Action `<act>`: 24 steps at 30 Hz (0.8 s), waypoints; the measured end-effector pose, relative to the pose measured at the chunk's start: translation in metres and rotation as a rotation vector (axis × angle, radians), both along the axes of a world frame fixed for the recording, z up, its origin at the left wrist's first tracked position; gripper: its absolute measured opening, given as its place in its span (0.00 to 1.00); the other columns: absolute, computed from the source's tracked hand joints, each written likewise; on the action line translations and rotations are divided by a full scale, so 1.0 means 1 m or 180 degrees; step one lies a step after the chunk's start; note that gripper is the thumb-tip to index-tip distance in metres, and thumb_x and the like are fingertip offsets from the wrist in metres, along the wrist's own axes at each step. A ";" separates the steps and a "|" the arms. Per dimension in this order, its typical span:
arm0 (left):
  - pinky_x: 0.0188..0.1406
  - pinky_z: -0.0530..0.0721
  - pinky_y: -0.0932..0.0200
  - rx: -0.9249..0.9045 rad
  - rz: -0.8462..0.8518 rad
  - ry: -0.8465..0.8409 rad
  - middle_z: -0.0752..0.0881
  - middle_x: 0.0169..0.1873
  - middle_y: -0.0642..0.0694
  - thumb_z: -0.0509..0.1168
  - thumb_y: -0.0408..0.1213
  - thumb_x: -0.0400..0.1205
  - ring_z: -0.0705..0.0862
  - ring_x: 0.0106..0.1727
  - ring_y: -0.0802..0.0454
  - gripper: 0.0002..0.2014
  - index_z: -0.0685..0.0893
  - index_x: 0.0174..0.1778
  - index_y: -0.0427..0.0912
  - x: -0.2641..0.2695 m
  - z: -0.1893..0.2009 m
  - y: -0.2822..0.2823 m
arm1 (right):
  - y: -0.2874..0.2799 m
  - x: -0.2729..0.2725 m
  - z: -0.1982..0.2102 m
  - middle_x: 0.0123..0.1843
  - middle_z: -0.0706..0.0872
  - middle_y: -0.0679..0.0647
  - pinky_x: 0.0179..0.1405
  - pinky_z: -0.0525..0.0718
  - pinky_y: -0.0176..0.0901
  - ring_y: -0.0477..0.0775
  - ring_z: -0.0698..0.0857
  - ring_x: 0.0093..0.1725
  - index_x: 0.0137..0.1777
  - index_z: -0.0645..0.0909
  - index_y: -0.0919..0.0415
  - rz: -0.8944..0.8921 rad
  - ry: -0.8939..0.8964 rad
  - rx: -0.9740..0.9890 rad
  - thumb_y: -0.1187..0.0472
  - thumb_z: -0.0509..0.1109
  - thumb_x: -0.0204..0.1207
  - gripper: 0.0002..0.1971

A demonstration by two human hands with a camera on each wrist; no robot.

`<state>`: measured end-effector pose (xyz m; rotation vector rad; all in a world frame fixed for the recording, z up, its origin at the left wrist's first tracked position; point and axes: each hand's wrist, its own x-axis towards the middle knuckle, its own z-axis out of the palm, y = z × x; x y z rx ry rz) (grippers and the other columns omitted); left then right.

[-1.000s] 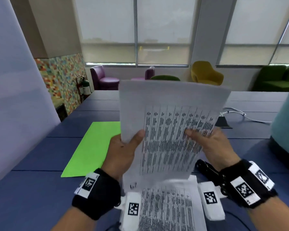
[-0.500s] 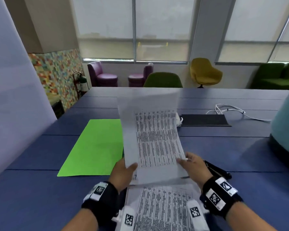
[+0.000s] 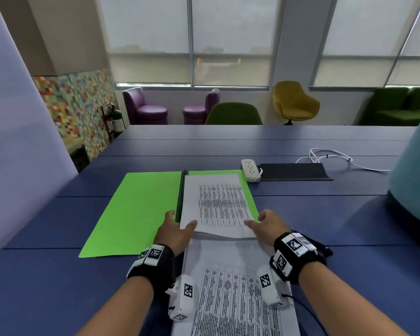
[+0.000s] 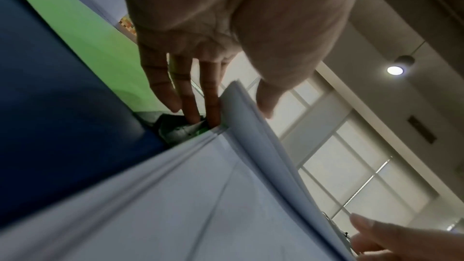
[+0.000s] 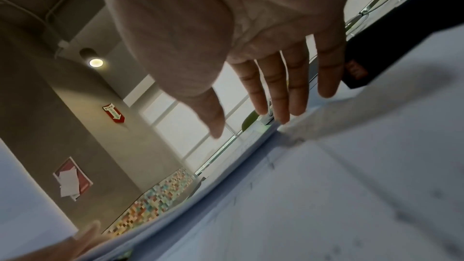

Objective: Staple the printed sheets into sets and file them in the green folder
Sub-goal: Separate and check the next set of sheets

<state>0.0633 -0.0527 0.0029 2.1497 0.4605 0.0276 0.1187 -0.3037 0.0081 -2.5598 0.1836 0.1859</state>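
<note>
The stapled set (image 3: 218, 204) lies on the right half of the open green folder (image 3: 136, 209), just ahead of both hands. The left hand (image 3: 174, 230) pinches its near left corner, thumb on top; the right hand (image 3: 268, 225) hovers slack-fingered at the near right corner. More printed sheets (image 3: 233, 292) lie on the desk (image 3: 46, 287) between the wrists.

the right hand (image 5: 238, 33) reaches forward with fingers (image 5: 296, 90) straight and spread, thumb apart, just above white printed sheets (image 5: 326, 195). a dark object (image 5: 401, 33) lies beyond the little finger. another fingertip (image 5: 85, 231) shows at the lower left.
</note>
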 end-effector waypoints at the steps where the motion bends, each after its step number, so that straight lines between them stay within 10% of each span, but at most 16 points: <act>1: 0.66 0.78 0.56 0.0050 -0.0195 0.0033 0.79 0.72 0.41 0.71 0.57 0.77 0.81 0.69 0.43 0.43 0.58 0.83 0.48 -0.002 -0.001 0.001 | -0.002 0.000 -0.002 0.52 0.84 0.51 0.48 0.79 0.45 0.55 0.83 0.54 0.55 0.77 0.54 0.0120 0.0116 -0.0035 0.36 0.73 0.72 0.24; 8: 0.67 0.81 0.50 0.0665 -0.1131 0.0586 0.75 0.76 0.43 0.74 0.77 0.44 0.81 0.70 0.45 0.77 0.29 0.80 0.64 0.006 -0.009 0.003 | -0.003 -0.004 -0.004 0.75 0.78 0.53 0.74 0.77 0.55 0.58 0.76 0.74 0.79 0.69 0.49 0.0617 0.0516 0.0033 0.33 0.81 0.59 0.49; 14: 0.70 0.79 0.50 0.1251 -0.1114 0.0536 0.76 0.76 0.45 0.79 0.66 0.58 0.79 0.72 0.45 0.65 0.45 0.84 0.60 0.002 -0.011 0.005 | -0.014 -0.011 -0.007 0.70 0.81 0.53 0.62 0.81 0.45 0.55 0.82 0.65 0.75 0.71 0.48 0.0525 0.0451 0.0403 0.36 0.82 0.62 0.42; 19: 0.70 0.77 0.60 0.0865 -0.1223 0.0037 0.80 0.72 0.50 0.71 0.49 0.78 0.80 0.68 0.52 0.30 0.71 0.77 0.59 -0.008 -0.015 0.024 | -0.016 -0.013 -0.006 0.64 0.82 0.51 0.57 0.78 0.39 0.52 0.83 0.60 0.68 0.82 0.46 0.0665 0.0276 0.0248 0.46 0.77 0.73 0.23; 24: 0.59 0.80 0.64 0.1443 -0.1529 0.0469 0.80 0.68 0.47 0.72 0.42 0.71 0.84 0.55 0.53 0.37 0.68 0.76 0.70 -0.030 -0.012 0.063 | -0.019 -0.006 -0.005 0.60 0.86 0.54 0.61 0.83 0.43 0.54 0.85 0.59 0.64 0.87 0.50 0.0833 0.0273 0.0073 0.53 0.76 0.76 0.16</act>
